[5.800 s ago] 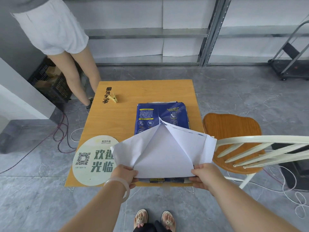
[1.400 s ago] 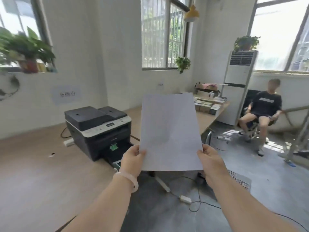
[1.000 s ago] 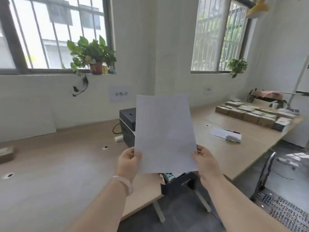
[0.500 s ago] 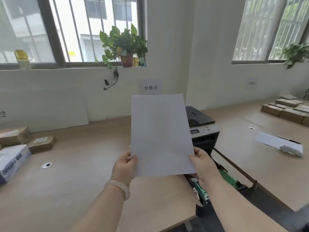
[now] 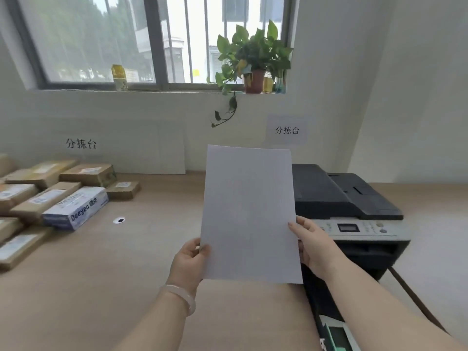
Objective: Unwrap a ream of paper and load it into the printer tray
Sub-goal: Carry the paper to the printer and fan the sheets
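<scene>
I hold a white stack of paper (image 5: 249, 214) upright in front of me, its face toward the camera. My left hand (image 5: 190, 262) grips its lower left edge and my right hand (image 5: 312, 245) grips its right edge. Behind and to the right of the paper stands a black and grey printer (image 5: 352, 209) on the wooden desk (image 5: 101, 274). Its paper tray (image 5: 334, 333) is pulled out toward me at the lower right, with green guides showing; my right forearm hides part of it.
Several cardboard parcels (image 5: 38, 188) and a blue and white box (image 5: 76, 207) lie at the left of the desk. A cable hole (image 5: 119, 220) sits in the desktop. A potted plant (image 5: 253, 62) stands on the window sill above.
My view has swung left and closer: the printer now sits right of the paper and more parcels show at left. Both hands keep the same grip on the upright paper.
</scene>
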The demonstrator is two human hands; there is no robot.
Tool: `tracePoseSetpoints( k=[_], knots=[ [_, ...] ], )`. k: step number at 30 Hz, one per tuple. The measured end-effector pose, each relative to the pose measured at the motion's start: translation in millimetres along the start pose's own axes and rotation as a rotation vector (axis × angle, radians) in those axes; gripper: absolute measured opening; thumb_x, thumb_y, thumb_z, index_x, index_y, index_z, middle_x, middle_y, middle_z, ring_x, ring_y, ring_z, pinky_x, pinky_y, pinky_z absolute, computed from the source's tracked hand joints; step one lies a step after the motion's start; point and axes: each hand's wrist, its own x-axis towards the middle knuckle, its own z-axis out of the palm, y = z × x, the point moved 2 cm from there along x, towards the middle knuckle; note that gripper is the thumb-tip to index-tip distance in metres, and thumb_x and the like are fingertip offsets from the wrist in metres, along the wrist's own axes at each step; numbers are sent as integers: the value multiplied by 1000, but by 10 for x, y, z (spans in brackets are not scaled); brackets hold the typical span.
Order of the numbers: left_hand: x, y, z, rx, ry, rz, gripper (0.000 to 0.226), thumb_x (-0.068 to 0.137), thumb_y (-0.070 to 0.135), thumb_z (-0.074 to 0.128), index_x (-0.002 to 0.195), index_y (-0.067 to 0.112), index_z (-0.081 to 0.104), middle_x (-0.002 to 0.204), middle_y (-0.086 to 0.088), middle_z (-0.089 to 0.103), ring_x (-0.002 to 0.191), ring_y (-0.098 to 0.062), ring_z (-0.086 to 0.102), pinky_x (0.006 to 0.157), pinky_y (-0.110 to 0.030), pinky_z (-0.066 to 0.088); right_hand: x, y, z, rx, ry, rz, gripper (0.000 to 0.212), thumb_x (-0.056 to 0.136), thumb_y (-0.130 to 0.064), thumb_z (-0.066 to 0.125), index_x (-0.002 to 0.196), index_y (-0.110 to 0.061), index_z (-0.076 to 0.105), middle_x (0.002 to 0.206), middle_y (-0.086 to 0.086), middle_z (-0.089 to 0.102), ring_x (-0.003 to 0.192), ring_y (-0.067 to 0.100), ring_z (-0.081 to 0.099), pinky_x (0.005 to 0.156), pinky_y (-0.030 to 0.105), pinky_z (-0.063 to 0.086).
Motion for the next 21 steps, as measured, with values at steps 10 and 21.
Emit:
tracePoseSetpoints(
  k=[10,21],
  knots=[
    [122,-734,-104,66,-15,-219,35,79,10,62,113,4,62,111,-25,68,98,-38,66,87,-49,53,490,728,-76,-86,39,27,21,92,-11,58,107,-22,67,103,8,75,92,30,72,87,49,55],
    [819,-1062,-68,144,-133,-395,26,88,4,61,114,3,65,110,-16,71,99,-32,67,90,-47,53,632,1557,-127,-114,122,124,22,95,-11,55,112,-16,67,104,5,76,95,25,71,88,42,54]
  ],
)
